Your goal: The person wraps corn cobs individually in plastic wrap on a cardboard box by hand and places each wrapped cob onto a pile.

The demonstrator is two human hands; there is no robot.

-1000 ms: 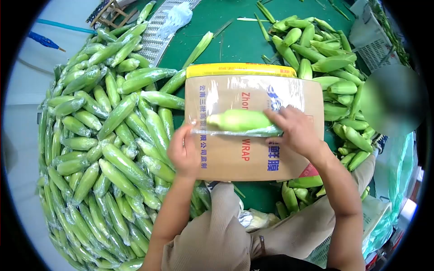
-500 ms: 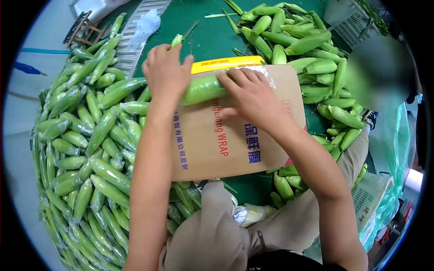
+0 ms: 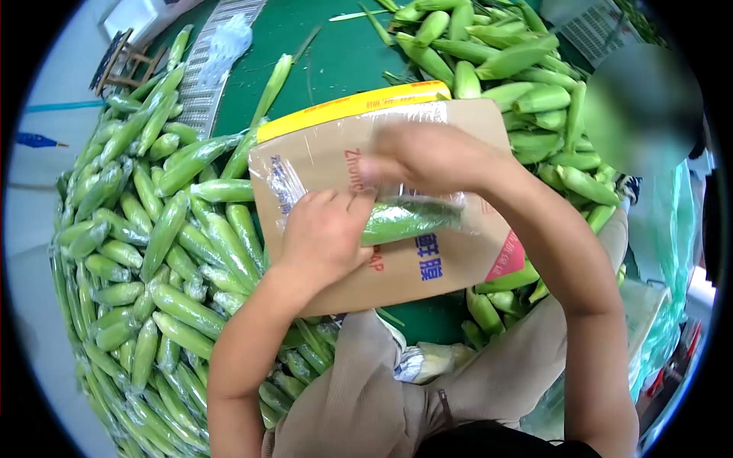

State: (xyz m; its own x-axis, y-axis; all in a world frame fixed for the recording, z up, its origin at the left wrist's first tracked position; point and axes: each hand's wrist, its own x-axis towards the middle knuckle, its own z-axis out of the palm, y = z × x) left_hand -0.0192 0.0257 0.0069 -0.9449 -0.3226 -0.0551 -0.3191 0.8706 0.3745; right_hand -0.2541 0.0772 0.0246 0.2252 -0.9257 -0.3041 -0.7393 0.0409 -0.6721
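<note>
My left hand [image 3: 327, 233] is wrapped round the left end of a green corn ear [image 3: 412, 220], which lies in shiny clear film on a brown cardboard box [image 3: 336, 287] with printed characters. Just above the ear, my right hand [image 3: 416, 156] is smeared by motion, so its fingers are unclear. Clear film [image 3: 286, 183] also lies crumpled on the box's left part. A yellow strip [image 3: 355, 107] runs along the box's far edge.
Many film-wrapped ears [image 3: 183, 309] are heaped at left. Unwrapped ears [image 3: 527, 99] are piled at right, near a pale crate [image 3: 595, 34]. A blue-white plastic bag [image 3: 227, 46] lies on a metal grating. A loose ear [image 3: 275, 85] rests beyond the box.
The ear has moved nearer to me and to the right on the box. My left hand has come down from the box's far edge onto the ear's left end. My right hand has lifted off the ear.
</note>
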